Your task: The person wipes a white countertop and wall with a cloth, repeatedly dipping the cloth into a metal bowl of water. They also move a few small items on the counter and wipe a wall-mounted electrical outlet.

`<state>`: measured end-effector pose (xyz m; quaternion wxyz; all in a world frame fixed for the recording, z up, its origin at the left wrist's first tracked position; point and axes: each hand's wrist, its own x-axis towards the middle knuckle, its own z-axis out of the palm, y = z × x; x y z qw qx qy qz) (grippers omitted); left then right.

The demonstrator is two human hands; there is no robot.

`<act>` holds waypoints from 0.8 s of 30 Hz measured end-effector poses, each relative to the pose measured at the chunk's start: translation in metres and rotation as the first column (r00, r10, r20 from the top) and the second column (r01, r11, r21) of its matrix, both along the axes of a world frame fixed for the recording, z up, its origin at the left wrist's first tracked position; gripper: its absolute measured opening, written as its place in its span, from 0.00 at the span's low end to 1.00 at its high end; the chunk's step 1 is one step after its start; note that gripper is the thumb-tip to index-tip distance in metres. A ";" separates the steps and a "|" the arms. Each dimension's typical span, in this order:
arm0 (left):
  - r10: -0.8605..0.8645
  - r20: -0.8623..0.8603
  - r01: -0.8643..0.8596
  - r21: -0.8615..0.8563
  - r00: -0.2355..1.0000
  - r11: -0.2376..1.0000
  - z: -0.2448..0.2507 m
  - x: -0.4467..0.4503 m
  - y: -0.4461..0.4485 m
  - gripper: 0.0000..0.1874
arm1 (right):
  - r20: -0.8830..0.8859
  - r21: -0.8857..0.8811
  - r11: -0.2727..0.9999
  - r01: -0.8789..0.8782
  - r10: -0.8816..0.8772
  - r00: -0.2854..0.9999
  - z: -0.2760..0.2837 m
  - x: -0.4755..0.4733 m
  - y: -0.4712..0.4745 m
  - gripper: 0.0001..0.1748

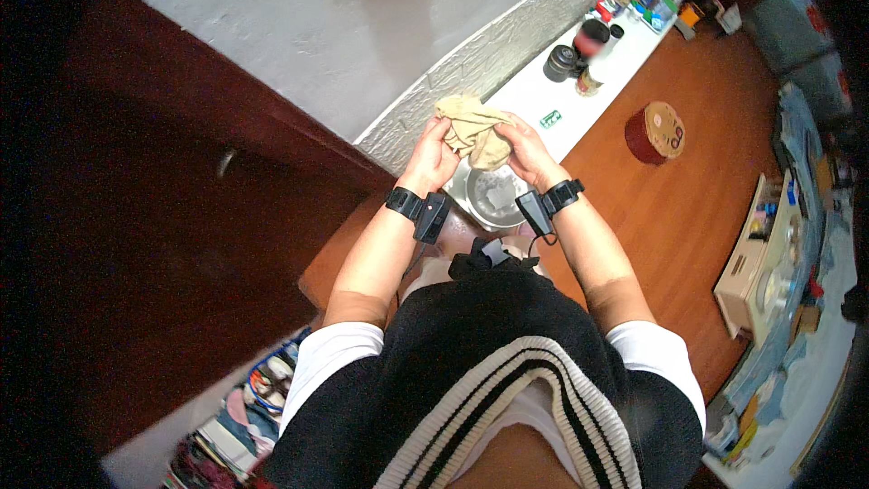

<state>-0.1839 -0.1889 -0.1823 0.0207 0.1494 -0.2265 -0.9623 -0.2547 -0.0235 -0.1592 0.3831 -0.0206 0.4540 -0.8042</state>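
Note:
A crumpled pale yellow cloth (475,130) is stretched between my two hands, above a round metal basin (499,197) holding water with white suds. My left hand (436,155) grips the cloth's left side, thumb on top. On the right side, my right hand (528,148) pinches the cloth between thumb and fingers. The lower part of the cloth hangs in a loose fold and hides part of the basin's far rim. Both wrists carry black straps with small dark devices.
A long white bench top (577,98) runs along the wall, with dark-lidded jars (561,64) and several small containers farther back. On the wooden floor stands a round red box (655,133). A dark wooden door (204,170) is at left, a pale cabinet (740,278) at right.

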 end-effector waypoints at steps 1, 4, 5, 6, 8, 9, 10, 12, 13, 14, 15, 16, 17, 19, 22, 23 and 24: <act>-0.010 0.075 0.007 0.038 0.997 0.999 0.007 -0.005 0.007 0.19 | 0.034 0.050 0.999 0.018 -0.020 0.999 0.004 -0.005 0.007 0.14; -0.016 0.190 -0.024 0.210 0.982 0.977 0.010 -0.027 0.050 0.22 | 0.142 0.073 0.997 0.003 -0.013 0.990 -0.003 -0.034 0.046 0.10; -0.015 0.202 -0.026 0.201 0.979 0.979 0.012 -0.034 0.065 0.22 | 0.164 0.041 0.999 -0.008 0.001 0.986 0.000 -0.045 0.059 0.10; -0.017 0.210 -0.024 0.191 0.978 0.981 0.012 -0.043 0.079 0.22 | 0.182 0.008 1.000 -0.015 0.014 0.983 0.003 -0.056 0.069 0.09; -0.002 0.247 -0.049 0.198 0.969 0.979 0.020 -0.056 0.105 0.22 | 0.246 -0.024 0.999 0.026 -0.019 0.969 0.019 -0.073 0.087 0.11; 0.002 0.309 -0.060 0.178 0.951 0.982 0.018 -0.059 0.112 0.22 | 0.198 -0.086 0.995 -0.055 0.071 0.978 0.023 -0.079 0.091 0.13; 0.007 0.347 -0.070 0.169 0.938 0.983 0.021 -0.061 0.119 0.22 | 0.164 -0.107 0.987 -0.117 0.134 0.977 0.030 -0.083 0.096 0.16; 0.022 0.410 -0.073 0.109 0.912 0.991 0.028 -0.063 0.126 0.22 | 0.075 -0.221 0.938 -0.265 0.288 0.955 0.041 -0.087 0.100 0.21; 0.031 0.384 -0.096 0.152 0.923 0.984 0.033 -0.062 0.126 0.23 | 0.038 -0.086 0.948 -0.308 0.311 0.950 0.045 -0.085 0.099 0.22; 0.037 0.351 -0.109 0.188 0.936 0.976 0.036 -0.060 0.125 0.23 | -0.034 -0.020 0.935 -0.354 0.353 0.935 0.045 -0.084 0.098 0.23; 0.038 0.316 -0.109 0.209 0.948 0.972 0.044 -0.059 0.126 0.24 | -0.131 0.009 0.924 -0.382 0.380 0.916 0.048 -0.081 0.099 0.23; 0.023 0.264 -0.097 0.271 0.964 0.958 0.045 -0.058 0.122 0.24 | -0.163 0.104 0.915 -0.390 0.403 0.901 0.045 -0.079 0.096 0.24; 0.012 0.252 -0.070 0.224 0.968 0.972 0.049 -0.058 0.121 0.24 | -0.266 0.179 0.923 -0.340 0.378 0.887 0.043 -0.076 0.097 0.24; -0.029 0.186 -0.002 0.168 0.982 0.986 0.053 -0.060 0.119 0.24 | -0.458 0.314 0.931 -0.187 0.321 0.829 0.038 -0.073 0.096 0.23; -0.066 0.204 0.030 0.172 0.977 0.985 0.057 -0.063 0.123 0.24 | -0.508 0.328 0.937 -0.120 0.282 0.814 0.036 -0.076 0.100 0.25; -0.085 0.177 0.048 0.206 0.980 0.977 0.055 -0.065 0.124 0.24 | -0.502 0.365 0.928 -0.082 0.270 0.821 0.036 -0.078 0.101 0.25; -0.076 0.140 0.049 0.186 0.987 0.981 0.057 -0.063 0.125 0.24 | -0.532 0.368 0.927 -0.074 0.275 0.800 0.038 -0.079 0.102 0.32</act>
